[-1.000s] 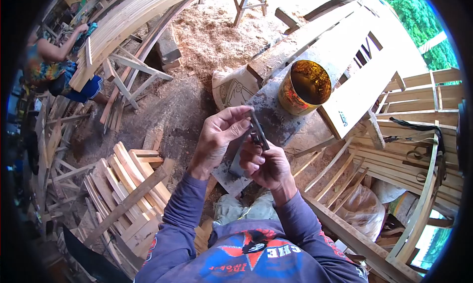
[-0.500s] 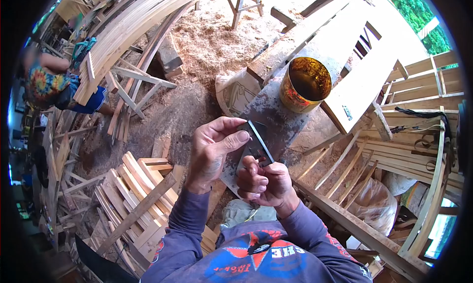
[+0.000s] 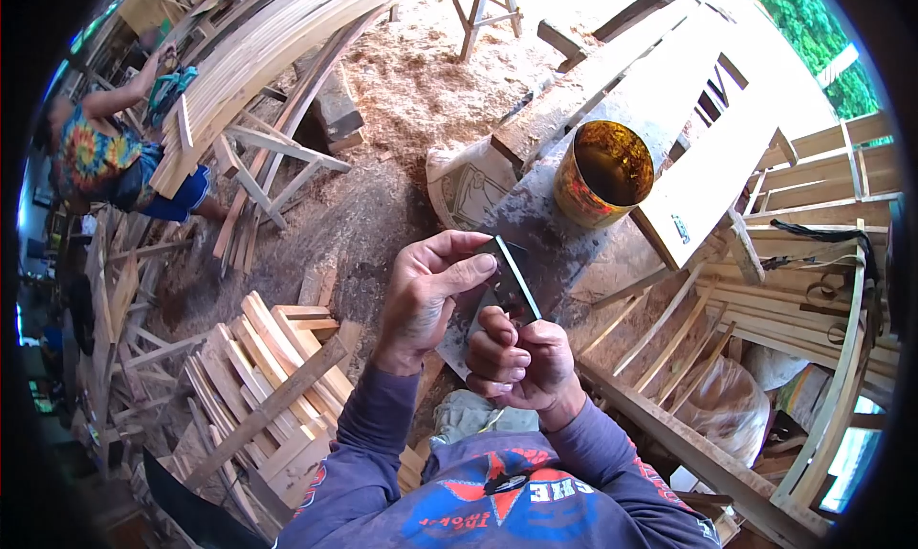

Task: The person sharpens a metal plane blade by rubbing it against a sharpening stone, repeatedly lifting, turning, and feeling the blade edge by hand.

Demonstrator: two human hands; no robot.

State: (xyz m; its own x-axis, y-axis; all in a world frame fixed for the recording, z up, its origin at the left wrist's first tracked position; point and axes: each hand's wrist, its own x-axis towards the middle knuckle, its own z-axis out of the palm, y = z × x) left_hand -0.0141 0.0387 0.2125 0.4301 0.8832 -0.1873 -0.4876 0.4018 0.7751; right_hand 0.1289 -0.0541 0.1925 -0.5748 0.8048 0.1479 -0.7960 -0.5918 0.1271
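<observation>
A thin, dark metal strip (image 3: pixel 516 279) with a bright edge slants between my two hands. My left hand (image 3: pixel 432 296) pinches its upper end between thumb and forefinger. Curled around the lower end are the fingers of my right hand (image 3: pixel 521 360). Small dark parts lie against the strip near my right fingers, too small to make out. Beyond the hands, a yellow and red round tin (image 3: pixel 602 174) stands open on a stained grey board (image 3: pixel 545 226).
Cut wood pieces (image 3: pixel 273 358) are stacked at the lower left. Long planks (image 3: pixel 277 52) rest on a trestle (image 3: pixel 277 166), beside another person (image 3: pixel 120 157). A pale tabletop (image 3: pixel 712 166) and a slatted wooden frame (image 3: pixel 813 358) stand on the right.
Both hands have turned the strip so its bright edge shows, and have shifted slightly right since the last frame. The other person's arm is raised again.
</observation>
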